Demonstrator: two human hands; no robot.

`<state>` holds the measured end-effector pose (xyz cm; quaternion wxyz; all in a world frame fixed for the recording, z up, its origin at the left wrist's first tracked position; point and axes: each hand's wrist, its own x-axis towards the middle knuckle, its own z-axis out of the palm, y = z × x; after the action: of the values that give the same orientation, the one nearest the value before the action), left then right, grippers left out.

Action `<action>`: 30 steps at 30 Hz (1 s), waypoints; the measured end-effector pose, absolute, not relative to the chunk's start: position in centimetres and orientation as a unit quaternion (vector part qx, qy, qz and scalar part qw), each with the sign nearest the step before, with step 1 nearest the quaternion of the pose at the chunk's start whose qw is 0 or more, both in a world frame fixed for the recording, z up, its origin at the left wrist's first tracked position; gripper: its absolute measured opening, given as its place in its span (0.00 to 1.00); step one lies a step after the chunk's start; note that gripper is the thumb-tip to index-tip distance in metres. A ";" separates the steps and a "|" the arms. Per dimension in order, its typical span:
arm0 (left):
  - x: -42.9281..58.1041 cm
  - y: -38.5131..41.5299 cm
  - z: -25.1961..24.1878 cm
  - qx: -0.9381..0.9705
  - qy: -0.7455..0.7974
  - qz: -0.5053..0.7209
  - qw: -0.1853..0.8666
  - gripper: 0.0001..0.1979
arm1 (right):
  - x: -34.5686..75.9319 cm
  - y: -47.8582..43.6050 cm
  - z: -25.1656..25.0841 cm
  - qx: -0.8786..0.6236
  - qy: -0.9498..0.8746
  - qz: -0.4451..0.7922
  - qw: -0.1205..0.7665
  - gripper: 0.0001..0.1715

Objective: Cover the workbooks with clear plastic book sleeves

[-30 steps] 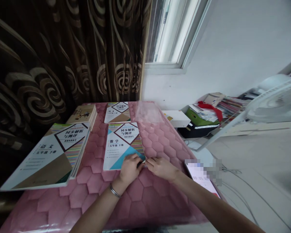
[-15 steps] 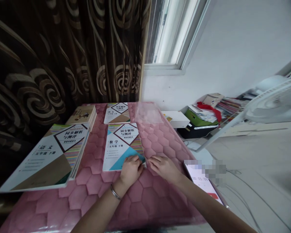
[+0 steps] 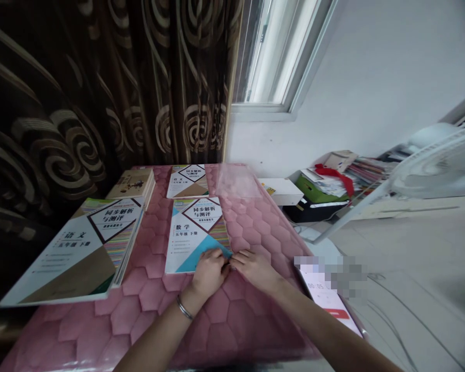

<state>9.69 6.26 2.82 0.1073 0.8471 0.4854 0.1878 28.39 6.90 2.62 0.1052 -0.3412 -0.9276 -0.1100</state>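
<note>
A blue-and-white workbook (image 3: 197,227) lies flat on the pink table cover, facing me. My left hand (image 3: 210,271) rests over its lower right part, fingers curled at the corner. From the right, my right hand (image 3: 252,268) meets it there, fingertips pressed together on that same corner. Between them the corner itself is mostly hidden. Just beyond lies a similar workbook (image 3: 188,181) with a brown lower part. To the left, a large workbook (image 3: 83,250) tops a stack, and a brown-covered book (image 3: 130,183) sits behind it.
A clear plastic sheet (image 3: 238,181) lies at the table's far edge. The phone (image 3: 327,302) showing a timer is by the right edge. Beyond stand a white fan (image 3: 430,165), a white box (image 3: 281,191) and a green bin (image 3: 318,188) of papers. A patterned curtain (image 3: 139,82) hangs behind.
My right hand has moved slightly left, closing the gap to my left hand at the workbook's corner. My left hand and the books stay about where they were.
</note>
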 end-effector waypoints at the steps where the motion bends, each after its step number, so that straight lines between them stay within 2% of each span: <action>1: 9.2 6.0 3.0 0.852 0.481 0.179 0.107 0.08 | 28.4 6.7 2.7 -0.342 -0.928 -0.107 0.105 0.09; 7: 1.5 3.9 1.8 0.834 0.535 0.131 0.000 0.24 | 28.4 5.0 1.7 -0.402 -0.901 -0.097 0.135 0.15; 10: -1.8 3.1 0.3 0.833 0.544 0.100 -0.022 0.29 | 28.3 4.1 0.6 -0.441 -0.880 -0.101 0.149 0.16; 22: -3.2 2.5 -0.5 0.823 0.561 0.083 -0.039 0.31 | 26.6 0.4 -0.8 -0.557 -0.813 -0.058 0.159 0.25; 26: -1.6 2.1 0.2 0.801 0.593 0.067 -0.043 0.31 | 26.6 0.9 -0.2 -0.580 -0.798 -0.025 0.165 0.23; 30: 3.0 1.9 1.2 0.835 0.546 0.066 -0.029 0.31 | 24.3 1.9 2.0 -0.626 -0.758 0.006 0.183 0.16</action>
<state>2.96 1.88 1.24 -0.0288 0.8347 0.5459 0.0661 24.34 1.94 2.04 0.1828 -0.6261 -0.7580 0.0060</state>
